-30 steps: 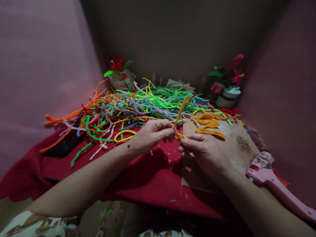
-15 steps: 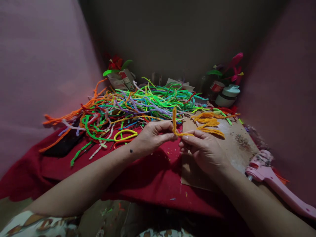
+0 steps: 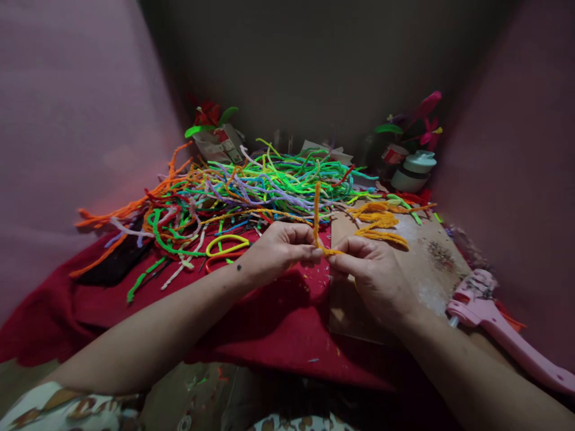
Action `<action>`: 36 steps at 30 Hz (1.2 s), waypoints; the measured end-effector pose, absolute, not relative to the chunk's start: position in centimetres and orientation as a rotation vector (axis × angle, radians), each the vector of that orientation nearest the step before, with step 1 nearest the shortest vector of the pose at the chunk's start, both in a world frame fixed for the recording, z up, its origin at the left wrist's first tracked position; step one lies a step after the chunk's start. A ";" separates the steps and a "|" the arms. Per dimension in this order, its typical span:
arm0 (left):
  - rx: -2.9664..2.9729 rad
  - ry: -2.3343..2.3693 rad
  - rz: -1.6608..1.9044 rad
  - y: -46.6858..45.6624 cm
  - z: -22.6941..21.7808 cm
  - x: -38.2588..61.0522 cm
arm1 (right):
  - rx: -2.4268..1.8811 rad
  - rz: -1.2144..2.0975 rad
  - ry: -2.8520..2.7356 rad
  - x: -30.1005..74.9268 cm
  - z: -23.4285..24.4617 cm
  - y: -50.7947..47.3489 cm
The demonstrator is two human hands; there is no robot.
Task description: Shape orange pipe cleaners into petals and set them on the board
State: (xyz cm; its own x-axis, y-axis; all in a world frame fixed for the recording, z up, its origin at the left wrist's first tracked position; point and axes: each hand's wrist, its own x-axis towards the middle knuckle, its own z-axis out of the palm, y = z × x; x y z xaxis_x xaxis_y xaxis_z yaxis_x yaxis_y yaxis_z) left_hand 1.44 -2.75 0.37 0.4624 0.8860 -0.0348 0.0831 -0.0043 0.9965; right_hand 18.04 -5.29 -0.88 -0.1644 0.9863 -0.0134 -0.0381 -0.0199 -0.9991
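An orange-yellow pipe cleaner is held between both hands over the red cloth. My left hand pinches it near a bend, and one end stands straight up from the fingertips. From the bend, a shorter stretch runs right into the fingertips of my right hand, which is closed on it. Just behind the right hand, several folded pipe cleaners of the same colour lie on a cardboard sheet. Scissors with yellow and red handles lie left of my left hand, their blades hidden.
A tangled heap of coloured pipe cleaners spreads across the back. A pink glue gun lies at the right. Behind stand a pale lidded jar, pink artificial flowers and a red artificial flower. Walls close in both sides.
My right fingers have shifted slightly left and down along the pipe cleaner, closer to my left hand. The upright end now reaches higher above the left fingertips.
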 end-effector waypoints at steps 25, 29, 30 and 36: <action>1.373 0.988 0.699 -3.3 1.7 1.3 | -1.145 0.633 -1.948 18.6 0.1 -5.1; 1.379 0.966 0.730 -3.2 1.3 1.2 | -1.256 1.349 -1.595 18.9 0.3 -4.8; 1.378 0.948 0.746 -3.1 1.2 1.1 | -1.244 1.421 -1.524 19.0 0.2 -4.7; 1.499 0.975 0.823 -2.9 1.3 1.2 | -1.204 1.684 -1.412 19.3 -0.2 -4.0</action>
State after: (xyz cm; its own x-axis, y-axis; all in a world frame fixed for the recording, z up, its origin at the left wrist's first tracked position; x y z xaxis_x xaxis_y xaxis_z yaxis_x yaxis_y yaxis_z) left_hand 1.23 -2.94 1.28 0.4170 0.9088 -0.0148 0.1377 -0.0471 0.9893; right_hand 19.29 -3.98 -0.18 -0.3880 0.8876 -0.2484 0.0894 -0.2320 -0.9686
